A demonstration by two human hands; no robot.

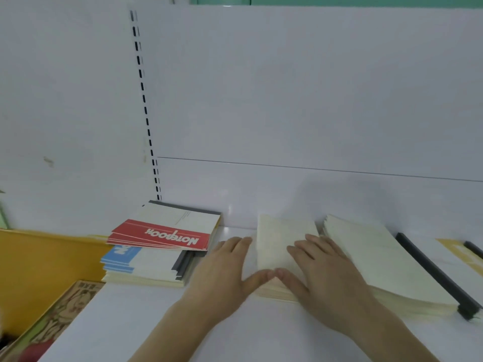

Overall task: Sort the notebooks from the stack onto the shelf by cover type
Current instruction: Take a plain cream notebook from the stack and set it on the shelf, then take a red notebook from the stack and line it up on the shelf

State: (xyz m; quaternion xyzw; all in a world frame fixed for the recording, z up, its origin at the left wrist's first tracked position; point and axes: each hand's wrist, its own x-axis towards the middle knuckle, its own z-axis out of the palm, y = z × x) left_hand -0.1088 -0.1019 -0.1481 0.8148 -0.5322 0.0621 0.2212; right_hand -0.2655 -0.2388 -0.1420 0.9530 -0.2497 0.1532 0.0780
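Observation:
A cream pile of plain-covered notebooks (277,239) lies on the white shelf (146,322) in front of me. My right hand (321,273) rests flat on top of it, fingers straight. My left hand (224,267) lies flat on the shelf against the pile's left edge, its thumb touching the pile's near corner beside my right thumb. To the right lies a second cream pile (386,262) with a black spine. At the left sits a stack with red "Notebook" covers (162,237) on top of blue-covered ones (122,257).
The white back panel (287,100) with a slotted upright (146,113) rises behind the shelf. A yellow board (39,265) and a brown printed box (65,309) stand at the lower left. A yellow-covered notebook (465,254) shows at the far right edge.

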